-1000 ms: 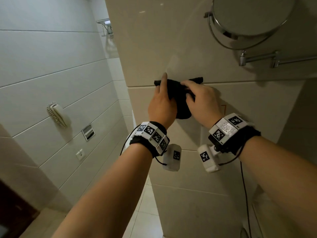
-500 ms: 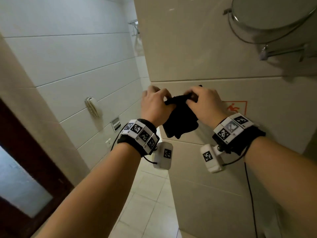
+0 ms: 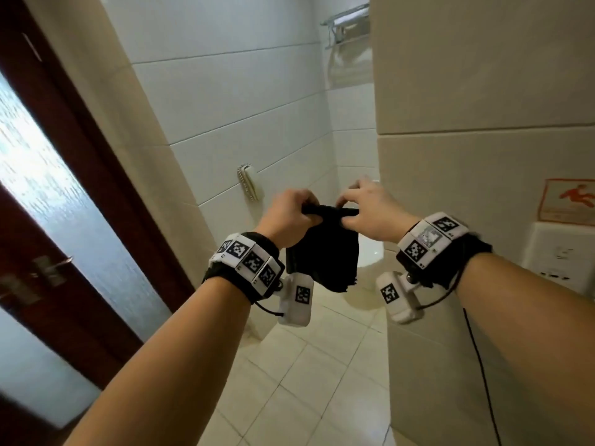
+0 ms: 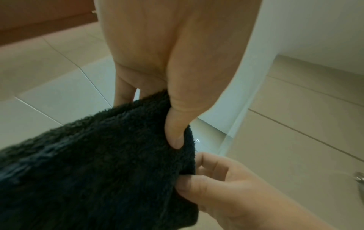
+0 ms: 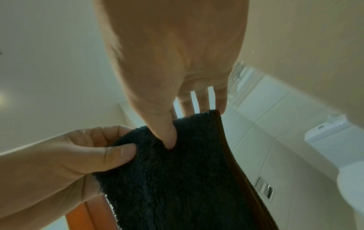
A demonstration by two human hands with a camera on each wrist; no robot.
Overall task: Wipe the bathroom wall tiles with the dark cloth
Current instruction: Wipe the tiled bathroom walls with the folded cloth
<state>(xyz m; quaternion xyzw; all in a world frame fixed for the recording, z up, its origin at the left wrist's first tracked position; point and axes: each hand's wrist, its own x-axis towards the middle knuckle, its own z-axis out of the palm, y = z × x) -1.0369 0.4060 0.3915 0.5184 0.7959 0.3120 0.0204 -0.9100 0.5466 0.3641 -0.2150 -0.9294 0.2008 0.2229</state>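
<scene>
The dark cloth [image 3: 323,255] hangs in mid-air between my two hands, away from the walls. My left hand [image 3: 291,217] pinches its top edge on the left. My right hand [image 3: 363,214] pinches the same edge on the right. In the left wrist view my left thumb presses into the fluffy cloth [image 4: 98,163], with the right hand's fingers [image 4: 206,183] gripping beside it. In the right wrist view my right thumb digs into the cloth [image 5: 187,179]. The beige wall tiles [image 3: 483,91] stand to the right, the white wall tiles [image 3: 241,101] ahead.
A dark wooden door with frosted glass [image 3: 54,220] fills the left side. A wall phone [image 3: 248,185] hangs on the white tiles. A toilet [image 3: 370,255] stands behind the cloth. An orange warning sign [image 3: 568,201] and a white wall box [image 3: 560,259] are at right.
Both hands took the cloth off the beige tile and lowered it, bunching its top edge between them. My view swung left and down; the mirror is gone and the door shows.
</scene>
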